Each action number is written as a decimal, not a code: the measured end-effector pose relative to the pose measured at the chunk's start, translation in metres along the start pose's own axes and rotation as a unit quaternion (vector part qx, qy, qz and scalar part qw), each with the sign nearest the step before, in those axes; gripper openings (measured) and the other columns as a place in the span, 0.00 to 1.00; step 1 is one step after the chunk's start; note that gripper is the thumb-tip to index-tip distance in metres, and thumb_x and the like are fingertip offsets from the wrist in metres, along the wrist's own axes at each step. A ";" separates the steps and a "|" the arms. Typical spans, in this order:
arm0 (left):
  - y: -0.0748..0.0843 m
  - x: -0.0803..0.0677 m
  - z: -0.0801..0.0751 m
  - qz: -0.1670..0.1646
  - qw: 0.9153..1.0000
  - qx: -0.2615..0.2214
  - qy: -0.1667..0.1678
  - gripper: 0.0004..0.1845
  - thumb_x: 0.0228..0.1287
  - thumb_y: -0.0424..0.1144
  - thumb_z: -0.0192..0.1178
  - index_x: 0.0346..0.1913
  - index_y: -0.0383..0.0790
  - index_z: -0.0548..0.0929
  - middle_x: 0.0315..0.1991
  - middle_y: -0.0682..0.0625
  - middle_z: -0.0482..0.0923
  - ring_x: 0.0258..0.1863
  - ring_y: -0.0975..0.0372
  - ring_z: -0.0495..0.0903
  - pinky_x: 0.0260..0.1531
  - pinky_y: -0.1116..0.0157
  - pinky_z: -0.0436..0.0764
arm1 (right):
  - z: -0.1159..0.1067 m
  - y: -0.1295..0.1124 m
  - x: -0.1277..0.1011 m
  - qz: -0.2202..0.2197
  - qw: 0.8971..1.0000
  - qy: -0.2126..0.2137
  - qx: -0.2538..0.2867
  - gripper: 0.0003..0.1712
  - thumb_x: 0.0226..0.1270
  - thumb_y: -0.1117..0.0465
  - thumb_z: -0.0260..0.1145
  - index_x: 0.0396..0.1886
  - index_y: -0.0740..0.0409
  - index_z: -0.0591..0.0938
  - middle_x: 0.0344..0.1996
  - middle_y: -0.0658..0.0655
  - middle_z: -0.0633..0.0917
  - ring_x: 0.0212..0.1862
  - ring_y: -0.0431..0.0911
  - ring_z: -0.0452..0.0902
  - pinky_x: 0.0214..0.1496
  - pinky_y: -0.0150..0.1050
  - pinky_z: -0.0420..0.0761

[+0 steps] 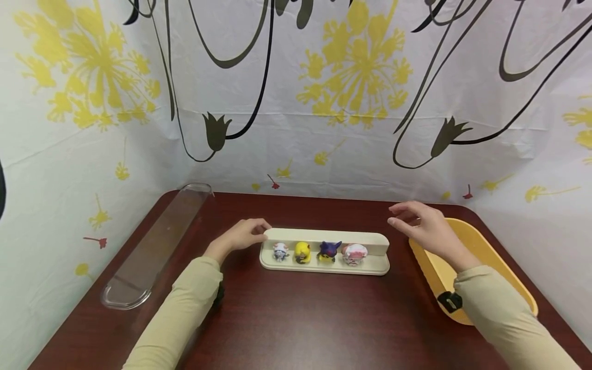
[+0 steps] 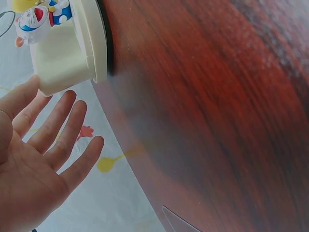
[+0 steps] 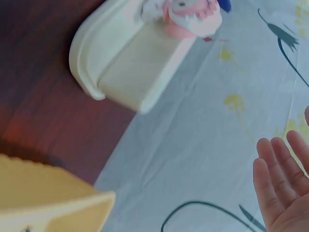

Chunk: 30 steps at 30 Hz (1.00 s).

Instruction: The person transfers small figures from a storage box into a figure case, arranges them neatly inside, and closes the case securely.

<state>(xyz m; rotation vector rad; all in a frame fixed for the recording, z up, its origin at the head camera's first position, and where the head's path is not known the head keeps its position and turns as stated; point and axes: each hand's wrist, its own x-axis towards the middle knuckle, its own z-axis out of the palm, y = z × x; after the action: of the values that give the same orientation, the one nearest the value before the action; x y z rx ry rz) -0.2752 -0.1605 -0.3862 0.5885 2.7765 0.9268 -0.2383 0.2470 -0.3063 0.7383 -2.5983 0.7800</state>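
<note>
A cream two-level display stand (image 1: 376,246) stands mid-table in the head view. Along its lower step sit a small blue-and-white figurine (image 1: 280,252), a yellow one (image 1: 302,252), a purple one with yellow (image 1: 329,251) and a pink-and-white one (image 1: 354,254). My left hand (image 1: 241,234) is at the stand's left end. In the left wrist view its thumb and forefinger tips meet the stand's corner (image 2: 65,67), the other fingers spread and nearly straight. My right hand (image 1: 430,228) hovers off the stand's right end with nothing in it, fingers loosely bent.
A yellow bin (image 1: 497,257) lies under my right forearm at the table's right side. On the left, a long clear plastic cover (image 1: 154,246) rests along the table edge. Behind the dark red table (image 1: 300,318) hangs a patterned white cloth (image 1: 287,128).
</note>
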 end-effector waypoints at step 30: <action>0.000 0.000 -0.001 -0.005 1.000 -0.006 -0.005 0.11 0.60 0.38 0.56 0.46 0.42 0.77 0.38 0.50 0.76 0.41 0.59 0.74 0.40 0.60 0.72 | -0.048 0.081 -0.013 0.113 0.990 0.076 0.022 0.15 0.60 0.55 0.61 0.44 0.58 0.79 0.30 0.43 0.80 0.31 0.29 0.73 0.31 0.21 0.68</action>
<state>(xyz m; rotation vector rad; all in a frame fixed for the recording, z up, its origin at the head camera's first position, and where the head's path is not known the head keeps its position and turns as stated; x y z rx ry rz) -0.2749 -0.1608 -0.3853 0.5762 2.7600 0.9367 -0.2655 0.3379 -0.3078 0.3816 -2.5601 0.9241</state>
